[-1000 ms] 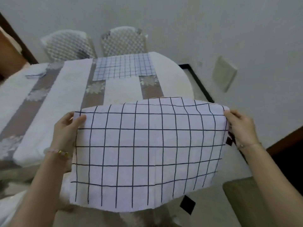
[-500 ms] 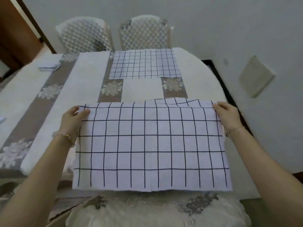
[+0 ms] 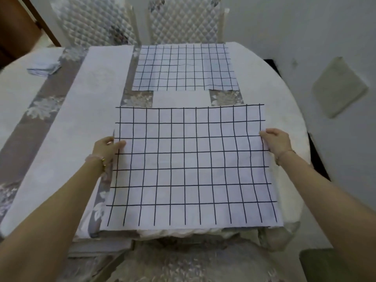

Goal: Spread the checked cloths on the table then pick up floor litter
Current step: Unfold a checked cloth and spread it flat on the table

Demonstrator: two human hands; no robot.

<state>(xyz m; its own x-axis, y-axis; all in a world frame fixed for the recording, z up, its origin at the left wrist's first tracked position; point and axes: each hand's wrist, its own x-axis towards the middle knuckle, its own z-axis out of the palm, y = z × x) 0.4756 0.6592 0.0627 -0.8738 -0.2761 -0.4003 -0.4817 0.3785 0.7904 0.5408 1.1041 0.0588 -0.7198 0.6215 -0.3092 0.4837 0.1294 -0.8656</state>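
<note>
The left hand (image 3: 107,148) and right hand (image 3: 277,142) pinch the side edges of the checked cloth (image 3: 191,165) between them, lower fingers hidden. It now lies flat on the bench (image 3: 95,119), not hanging as before.

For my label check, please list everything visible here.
Near checked fabric cloth: one, white with black lines, table's front edge.
Far checked fabric cloth: one, same colours, table's far side.
Folded cloth pile: one, pale bluish, table's far left.
Oval covered table: one, white and grey-brown floral, centre.
Quilted chairs: two, white, behind the table.
Square pad: one, beige, far right.
Left hand: one, grip on near cloth's left edge.
Right hand: one, grip on its right edge.
</note>
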